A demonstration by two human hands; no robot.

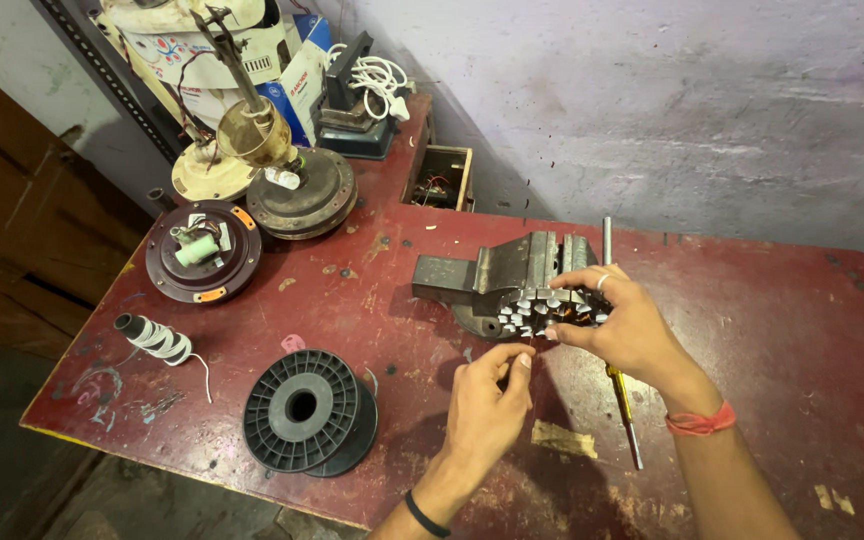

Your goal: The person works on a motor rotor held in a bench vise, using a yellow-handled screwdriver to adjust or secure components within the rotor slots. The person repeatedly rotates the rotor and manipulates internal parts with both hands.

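The red worktop (372, 300) spreads under both my hands, scuffed and stained. Well off to the left of my fingers stand the fan motor housings (302, 195), and nearer, left of my left hand, lies the black empty spool (307, 410). Just behind my fingers sits the grey bench vise (512, 268), touching the work. Against its front I hold the stator core (547, 308), a slotted metal ring with copper winding in it. My right hand (632, 330) has its fingers closed over the core's right side and top. My left hand (487, 405) is just below the core, thumb and forefinger pinched together on a thin wire I can hardly make out. Under my right wrist lies a yellow-handled screwdriver (622, 410).
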